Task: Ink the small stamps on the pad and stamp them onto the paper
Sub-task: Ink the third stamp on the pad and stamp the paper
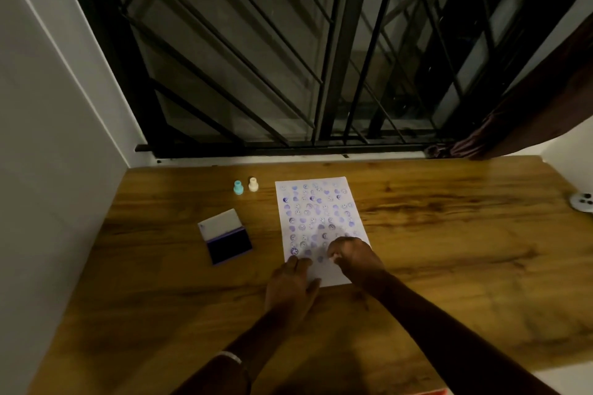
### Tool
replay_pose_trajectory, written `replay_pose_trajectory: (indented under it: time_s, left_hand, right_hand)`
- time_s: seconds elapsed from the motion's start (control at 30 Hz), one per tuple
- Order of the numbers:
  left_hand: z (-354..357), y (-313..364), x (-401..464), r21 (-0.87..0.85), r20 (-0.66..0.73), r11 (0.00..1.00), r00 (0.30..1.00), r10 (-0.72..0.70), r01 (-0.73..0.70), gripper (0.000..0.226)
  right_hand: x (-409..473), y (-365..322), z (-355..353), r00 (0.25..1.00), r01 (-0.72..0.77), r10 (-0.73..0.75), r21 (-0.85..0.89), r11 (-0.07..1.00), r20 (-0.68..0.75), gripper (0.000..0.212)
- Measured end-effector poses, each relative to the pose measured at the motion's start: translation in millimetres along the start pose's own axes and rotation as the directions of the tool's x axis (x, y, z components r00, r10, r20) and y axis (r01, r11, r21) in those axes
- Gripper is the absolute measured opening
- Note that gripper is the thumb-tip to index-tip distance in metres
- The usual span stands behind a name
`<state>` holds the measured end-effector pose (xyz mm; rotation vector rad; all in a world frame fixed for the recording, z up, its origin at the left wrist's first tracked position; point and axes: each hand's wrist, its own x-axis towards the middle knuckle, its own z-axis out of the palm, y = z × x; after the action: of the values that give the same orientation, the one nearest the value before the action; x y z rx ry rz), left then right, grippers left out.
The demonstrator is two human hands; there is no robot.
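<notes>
A white sheet of paper [316, 212] lies on the wooden table [449, 250], covered with several rows of purple stamp marks. My right hand [351, 258] is closed around a small pinkish stamp [334, 256] and presses it on the paper's lower part. My left hand [290, 289] rests flat, fingers spread, on the paper's near left corner. An open ink pad [228, 245] with a dark purple face and white lid lies left of the paper. A teal stamp [238, 187] and a cream stamp [253, 184] stand upright beyond the pad.
A black barred window [256, 58] rises behind the table, with a white wall [48, 138] on the left. A dark curtain [529, 106] hangs at the right. A round white object [582, 201] sits at the table's right edge.
</notes>
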<state>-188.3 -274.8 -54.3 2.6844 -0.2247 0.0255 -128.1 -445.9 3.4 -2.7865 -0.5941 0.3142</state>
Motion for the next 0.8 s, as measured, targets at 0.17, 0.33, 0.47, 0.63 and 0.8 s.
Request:
replay_pose_trajectory:
  time_s: [0.17,0.33,0.47,0.63,0.8]
  left_hand:
    - [3.2,-0.1,0.2,0.043,0.011,0.999,1.000,0.004,-0.004,0.051]
    - [12.7,-0.9,-3.4,0.084,-0.050,0.997,0.999,0.004,0.001,0.052]
    - [16.6,-3.0,-3.4,0.086,-0.095,0.996,0.995,0.019,-0.011,0.046]
    - [20.6,-4.3,-1.7,0.089,-0.103,0.996,0.994,0.026,-0.016,0.044]
    - [19.6,-3.6,-1.7,0.090,-0.069,0.996,0.998,0.011,-0.005,0.045]
  right_hand:
    - [4.4,4.8,2.6,0.999,0.035,-0.035,-0.027,0.999,0.009,0.020]
    - [9.9,9.6,3.1,0.999,0.049,-0.048,-0.046,0.998,0.018,0.025]
    - [16.2,12.7,0.9,0.996,0.078,-0.075,-0.049,0.996,0.046,0.021]
    - [22.4,15.4,-3.2,0.991,0.109,-0.106,-0.043,0.993,0.080,0.016]
    - [18.3,11.5,-3.5,0.996,0.063,-0.061,-0.036,0.997,0.061,0.016]
